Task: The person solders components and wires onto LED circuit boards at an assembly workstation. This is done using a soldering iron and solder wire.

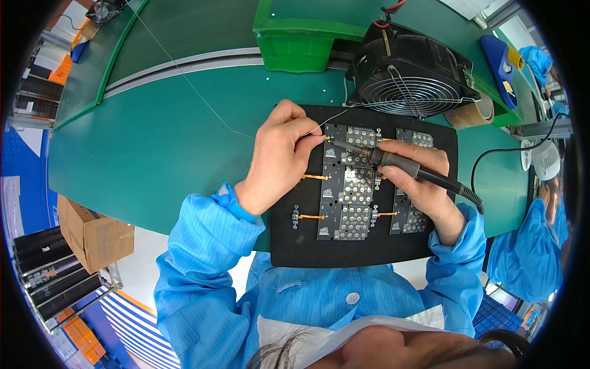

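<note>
My right hand (424,175) grips a soldering iron (402,165), whose tip points left to the upper left corner of the dark circuit board panel (334,190). Closed in a pinch, my left hand (279,154) has thin solder wire (215,114) running through it. One end of the wire sticks out past the fingers toward the fan. The left fingertips are at a small orange flex strip by the iron's tip; whether they touch it I cannot tell. More orange strips with small connectors (295,216) lie along the panel's left side. A second panel (402,212) is partly under my right hand.
Both panels rest on a black mat (295,252) on the green table (153,154). Behind them stand a black fan (409,74) and a green bin (292,49). A tape roll (476,114) sits right of the fan. The iron's cord (479,160) trails right, where another person in blue (528,258) sits.
</note>
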### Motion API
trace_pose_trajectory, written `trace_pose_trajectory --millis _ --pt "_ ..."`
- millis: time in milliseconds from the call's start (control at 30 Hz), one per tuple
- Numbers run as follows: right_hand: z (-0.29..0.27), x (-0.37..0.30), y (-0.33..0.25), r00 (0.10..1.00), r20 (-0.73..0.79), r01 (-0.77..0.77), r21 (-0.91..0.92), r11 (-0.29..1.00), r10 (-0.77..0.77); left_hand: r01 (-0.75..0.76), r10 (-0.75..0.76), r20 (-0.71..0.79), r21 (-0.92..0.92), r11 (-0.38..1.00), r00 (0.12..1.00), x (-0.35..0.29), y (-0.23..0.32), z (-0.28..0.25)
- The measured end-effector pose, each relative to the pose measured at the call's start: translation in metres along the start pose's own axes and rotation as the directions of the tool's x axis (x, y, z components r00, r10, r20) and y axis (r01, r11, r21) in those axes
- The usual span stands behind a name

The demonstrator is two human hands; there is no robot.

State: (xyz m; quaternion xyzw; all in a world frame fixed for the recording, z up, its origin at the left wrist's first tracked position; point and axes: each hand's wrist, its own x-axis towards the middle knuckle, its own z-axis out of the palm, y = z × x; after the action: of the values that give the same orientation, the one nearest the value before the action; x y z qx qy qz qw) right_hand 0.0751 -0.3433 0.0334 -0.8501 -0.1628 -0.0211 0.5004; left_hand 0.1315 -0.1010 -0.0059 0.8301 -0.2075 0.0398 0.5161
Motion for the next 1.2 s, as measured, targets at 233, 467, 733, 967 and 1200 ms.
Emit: trace_pose_trajectory --millis 233,467,733,967,1200 --pt "0.000 0.000 0.001 1.000 0.014 -0.022 0.008 1.000 0.022 0.003 -0.003 -0.002 -0.008 1.000 1.000 0.000 -0.001 0.000" --pt "-0.004 -0.003 -0.001 0.998 -0.031 0.050 -0.005 0.999 -0.050 0.005 -0.005 -0.005 -0.017 1.000 1.000 0.000 0.001 0.000" --pt "-0.039 -0.026 -0.024 0.991 -0.040 0.119 -0.116 0.986 -0.124 0.054 -0.057 -0.033 -0.092 0.994 0.998 -0.009 -0.001 -0.013" --pt "-0.082 -0.093 -0.010 0.826 -0.564 -0.114 -0.150 0.982 0.010 0.050 -0.050 -0.115 -0.002 0.999 0.992 -0.036 0.011 -0.038" --pt "-0.102 -0.071 0.031 0.692 -0.643 -0.179 -0.594 0.784 -0.328 -0.044 0.062 -0.125 0.141 0.989 0.990 -0.057 0.023 -0.044"
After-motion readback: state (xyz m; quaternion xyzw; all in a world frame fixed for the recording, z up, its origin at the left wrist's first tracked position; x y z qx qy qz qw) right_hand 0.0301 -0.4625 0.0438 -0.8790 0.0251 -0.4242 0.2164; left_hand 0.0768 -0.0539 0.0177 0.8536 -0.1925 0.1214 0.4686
